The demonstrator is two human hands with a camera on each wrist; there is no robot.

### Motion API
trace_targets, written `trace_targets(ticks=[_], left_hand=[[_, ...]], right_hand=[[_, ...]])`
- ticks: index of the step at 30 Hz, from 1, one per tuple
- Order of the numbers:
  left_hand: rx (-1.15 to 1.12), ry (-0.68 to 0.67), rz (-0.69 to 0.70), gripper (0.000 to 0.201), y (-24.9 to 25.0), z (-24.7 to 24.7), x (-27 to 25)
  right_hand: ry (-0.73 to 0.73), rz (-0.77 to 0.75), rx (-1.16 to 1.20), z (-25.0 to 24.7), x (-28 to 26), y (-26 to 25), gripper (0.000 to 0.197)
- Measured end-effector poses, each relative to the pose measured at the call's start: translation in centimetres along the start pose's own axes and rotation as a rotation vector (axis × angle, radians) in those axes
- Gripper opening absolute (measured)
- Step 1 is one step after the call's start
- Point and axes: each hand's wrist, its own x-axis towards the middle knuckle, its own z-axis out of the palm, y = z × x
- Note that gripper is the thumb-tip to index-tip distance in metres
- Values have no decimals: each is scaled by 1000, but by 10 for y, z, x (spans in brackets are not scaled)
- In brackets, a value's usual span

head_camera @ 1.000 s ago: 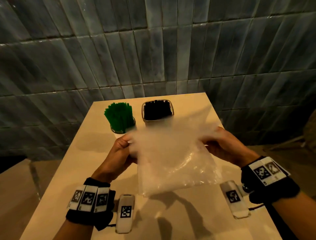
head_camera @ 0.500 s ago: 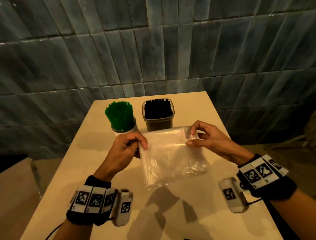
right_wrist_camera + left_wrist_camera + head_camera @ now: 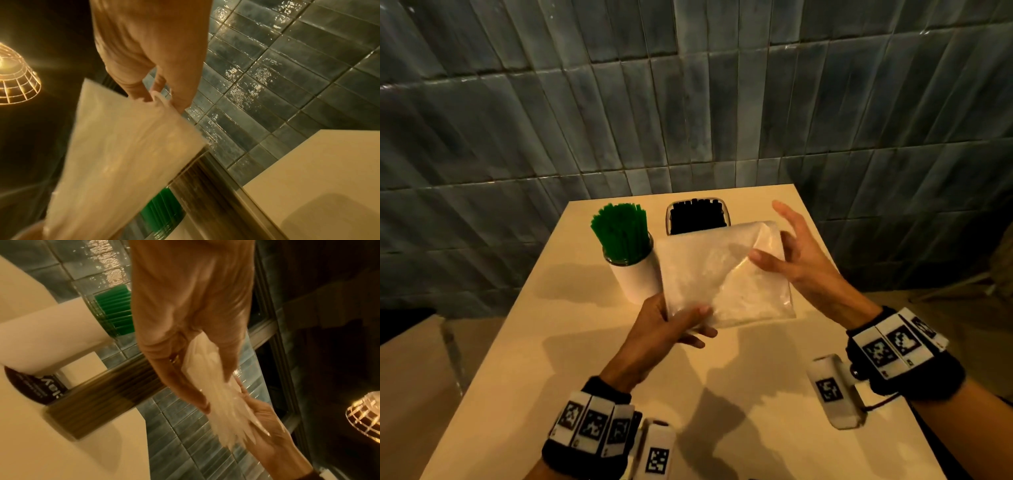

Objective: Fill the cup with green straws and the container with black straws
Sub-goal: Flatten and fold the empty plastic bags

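Green straws (image 3: 619, 233) stand packed in a white cup (image 3: 637, 281) at the table's back left. Black straws (image 3: 697, 217) fill a clear container (image 3: 726, 214) to its right, partly hidden by an empty clear plastic bag (image 3: 709, 274) held above the table. My left hand (image 3: 688, 322) grips the bag's lower left corner between thumb and fingers. My right hand (image 3: 784, 240) is spread at the bag's right edge, its straight thumb on the front and its fingers behind. The left wrist view shows the bag (image 3: 216, 386) between both hands, and the right wrist view shows the fingertips (image 3: 152, 95) at its top edge.
The beige table (image 3: 585, 359) stands against a grey-blue tiled wall (image 3: 688, 102). Its left and right edges drop to a dim floor. A lit wire lamp shade (image 3: 16, 81) hangs overhead.
Both hands were pinching the bag's top edge. My left hand now holds its lower left corner, my right hand has spread open, and the bag has tilted up in front of the container.
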Motion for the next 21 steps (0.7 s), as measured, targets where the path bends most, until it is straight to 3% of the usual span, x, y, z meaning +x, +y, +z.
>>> trace_targets(ticks=[2,4,7,13,16,18,21], left_hand=[[-21,23,29,35,2,1,1],[-35,42,37,28,4,0,2],[-42,46,48,27,3,-2,1],[-5,-64,39,42,3,-9,2],[-43,-38,144,68,11,-29,8],[70,-118,135,77,22,-37,12],[427,-236,87,43,31,-27,17]], right_hand=[[-123,119,-40,0,-3,3,88],[-203,179,-55,-1,-6,6,72],[-193,212,-43,-7,-8,7,43],[-129,167,-10,-21,-3,0,43],[-258,102,-157,-25,-3,-10,43],[-378,72,-291,-22,-4,-16,42],[-465,28,-471,-9,-3,-20,46]])
